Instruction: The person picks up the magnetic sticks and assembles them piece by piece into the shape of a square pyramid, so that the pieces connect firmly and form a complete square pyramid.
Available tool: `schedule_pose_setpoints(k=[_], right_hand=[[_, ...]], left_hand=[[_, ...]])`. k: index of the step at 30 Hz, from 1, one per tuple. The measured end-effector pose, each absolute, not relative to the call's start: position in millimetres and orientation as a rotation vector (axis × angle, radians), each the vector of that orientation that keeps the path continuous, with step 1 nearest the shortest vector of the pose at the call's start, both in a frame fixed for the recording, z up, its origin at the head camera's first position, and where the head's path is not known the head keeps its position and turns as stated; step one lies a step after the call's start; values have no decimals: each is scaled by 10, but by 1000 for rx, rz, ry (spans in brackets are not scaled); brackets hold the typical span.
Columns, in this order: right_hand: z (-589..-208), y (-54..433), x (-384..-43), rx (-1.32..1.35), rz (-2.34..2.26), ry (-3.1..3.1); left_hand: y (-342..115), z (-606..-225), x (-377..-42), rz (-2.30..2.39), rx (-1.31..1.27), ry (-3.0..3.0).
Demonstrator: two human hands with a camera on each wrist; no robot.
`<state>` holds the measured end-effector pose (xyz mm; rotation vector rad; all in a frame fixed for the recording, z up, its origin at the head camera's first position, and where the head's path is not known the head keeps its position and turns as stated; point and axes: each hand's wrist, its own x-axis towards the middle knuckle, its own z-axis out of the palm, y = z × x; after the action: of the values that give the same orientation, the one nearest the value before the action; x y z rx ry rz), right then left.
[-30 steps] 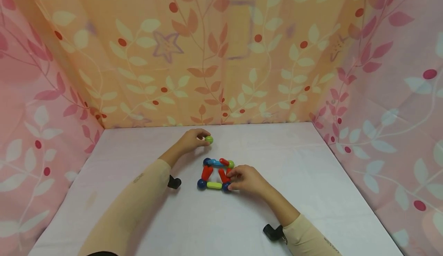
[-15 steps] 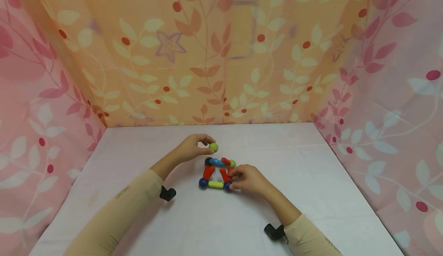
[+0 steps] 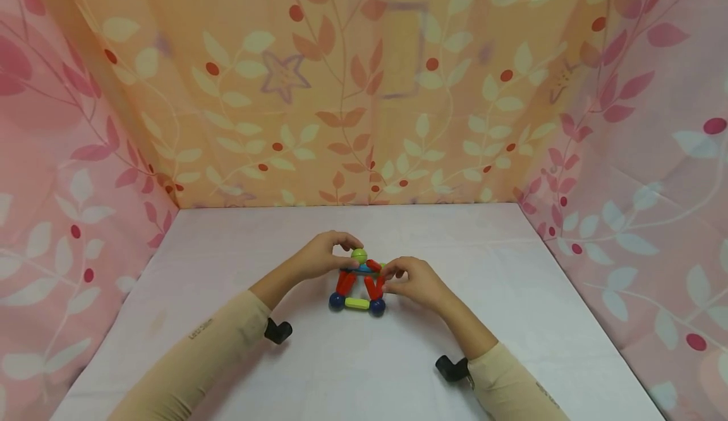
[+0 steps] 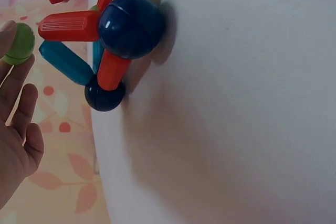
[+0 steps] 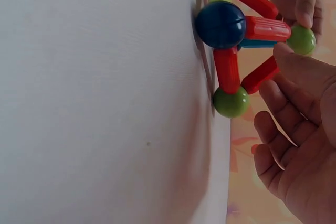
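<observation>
My left hand (image 3: 330, 255) pinches a green ball (image 3: 359, 256) between thumb and fingers, just above a frame of magnetic rods and balls. Two dark blue balls (image 3: 377, 307) and a lime rod (image 3: 357, 304) form its near side. Several red rods (image 4: 71, 26) and a blue rod (image 4: 65, 62) lean up toward the held ball. At the frame's right side is my right hand (image 3: 415, 282), its thumb and index fingertips apart. In the right wrist view, its thumb overlaps the upper end of a red rod (image 5: 260, 75) rising from another green ball (image 5: 231, 102).
The frame stands on a white-covered table (image 3: 483, 320). A floral curtain (image 3: 239, 124) rises behind it, with pink floral cloth (image 3: 643, 174) at both sides. Black wrist cameras (image 3: 451, 368) stick out beside both forearms.
My left hand has brought the green ball toward me and rightward, over the frame. My right hand has shifted up from the near right blue ball along the frame's right side.
</observation>
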<state>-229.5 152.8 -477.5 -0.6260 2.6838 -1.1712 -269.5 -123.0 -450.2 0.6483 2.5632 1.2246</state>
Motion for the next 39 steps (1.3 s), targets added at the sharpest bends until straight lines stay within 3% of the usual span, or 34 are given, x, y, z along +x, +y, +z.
schedule_pose_setpoints(k=[18,39], right_hand=[[-4792,1397,-2563,-707,-1195,2749],[-4815,1284,-2645,-737,-1151,2783]], left_hand=[[-1183,-4576,-2637,1217,700,2564],[-1149,-4623,-2640,1236,771,2593]])
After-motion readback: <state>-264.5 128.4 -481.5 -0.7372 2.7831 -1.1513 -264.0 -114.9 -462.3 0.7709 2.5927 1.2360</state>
